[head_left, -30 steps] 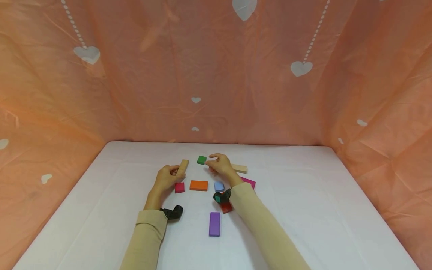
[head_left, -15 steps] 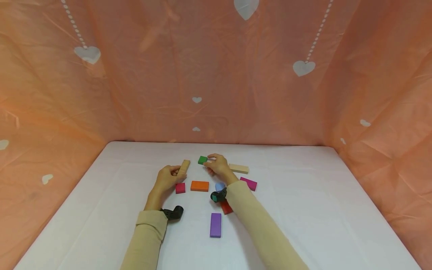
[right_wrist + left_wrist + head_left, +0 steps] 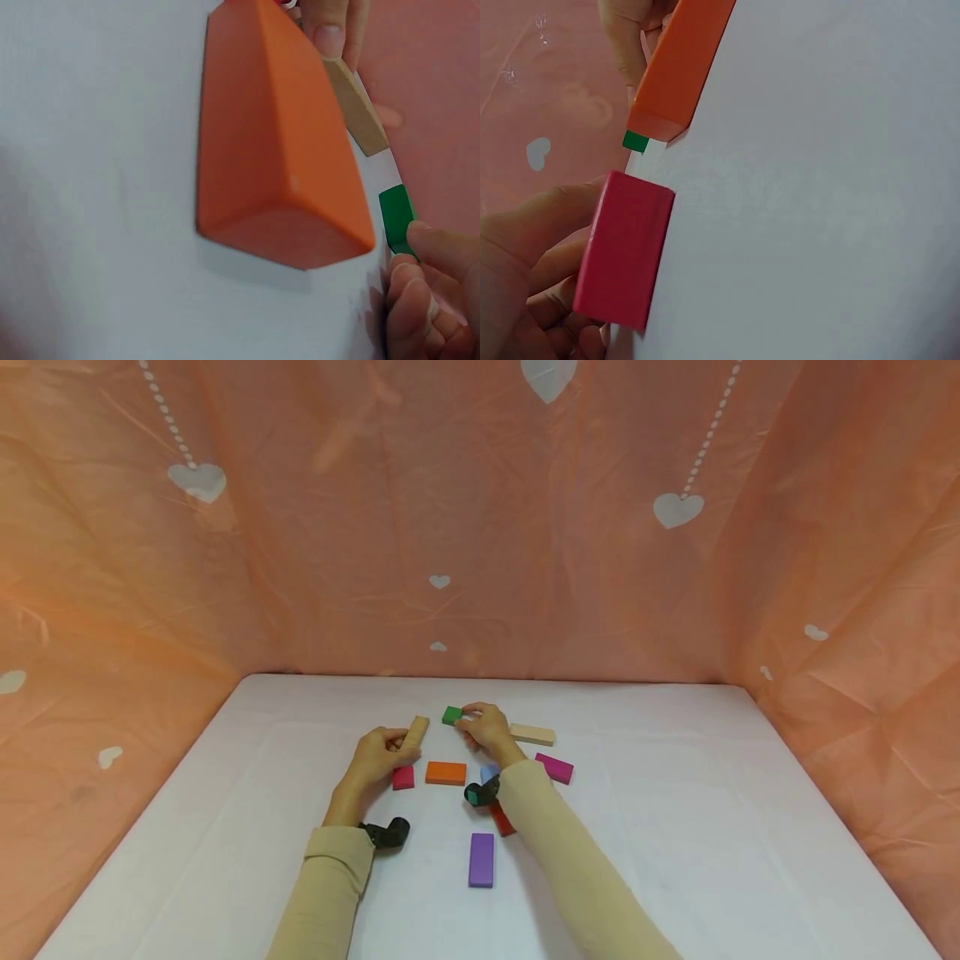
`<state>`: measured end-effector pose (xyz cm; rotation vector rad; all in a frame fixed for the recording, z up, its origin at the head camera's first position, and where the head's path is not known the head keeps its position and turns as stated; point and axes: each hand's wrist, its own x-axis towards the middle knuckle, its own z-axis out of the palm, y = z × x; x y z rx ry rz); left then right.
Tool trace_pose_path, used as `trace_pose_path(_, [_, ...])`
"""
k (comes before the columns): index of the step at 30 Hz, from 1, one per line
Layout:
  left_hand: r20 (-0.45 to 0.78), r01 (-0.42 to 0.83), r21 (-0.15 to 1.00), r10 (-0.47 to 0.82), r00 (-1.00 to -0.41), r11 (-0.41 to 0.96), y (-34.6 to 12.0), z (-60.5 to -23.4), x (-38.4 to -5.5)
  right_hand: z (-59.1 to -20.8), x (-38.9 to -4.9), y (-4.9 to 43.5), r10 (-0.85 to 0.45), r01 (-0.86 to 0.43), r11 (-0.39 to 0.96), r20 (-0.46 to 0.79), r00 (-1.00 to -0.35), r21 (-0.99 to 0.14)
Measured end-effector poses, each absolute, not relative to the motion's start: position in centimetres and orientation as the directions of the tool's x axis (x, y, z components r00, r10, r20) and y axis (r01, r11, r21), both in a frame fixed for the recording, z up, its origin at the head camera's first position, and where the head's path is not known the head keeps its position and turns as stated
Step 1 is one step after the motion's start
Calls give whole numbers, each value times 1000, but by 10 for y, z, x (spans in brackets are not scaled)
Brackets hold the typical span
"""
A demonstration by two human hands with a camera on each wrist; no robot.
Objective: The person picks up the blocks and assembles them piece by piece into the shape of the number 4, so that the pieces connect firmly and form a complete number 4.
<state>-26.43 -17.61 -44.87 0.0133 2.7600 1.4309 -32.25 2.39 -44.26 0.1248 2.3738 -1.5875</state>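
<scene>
My left hand (image 3: 378, 753) holds a plain wooden block (image 3: 415, 735) between thumb and fingers, the block's far end pointing away from me. A small green block (image 3: 452, 716) sits to the right of it, near the back of the table. At the green block's right side is my right hand (image 3: 486, 727), its thumb and index finger pinching that edge. In the right wrist view the thumb overlaps the green block (image 3: 397, 217), while the other fingers curl below. A red-pink block (image 3: 403, 777) lies just in front of the left hand, and it looms large in the left wrist view.
An orange block (image 3: 446, 773) lies between the forearms. Partly covered by the right wrist camera are a light blue block (image 3: 489, 772) and a red block (image 3: 503, 820). Another wooden block (image 3: 532, 734), a magenta block (image 3: 554, 768) and a purple block (image 3: 482, 860) lie around on the white table (image 3: 712, 827).
My right hand has moved slightly left until its fingertips meet the green block. The wooden block in my left hand has shifted a little to the right.
</scene>
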Motion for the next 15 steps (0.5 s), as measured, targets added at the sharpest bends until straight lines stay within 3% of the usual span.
trace_pose_path(15, [-19,17,773,49,-999,634,-168,-446,-266,-441,-322,23,-40,232,435,-276,-960,-870])
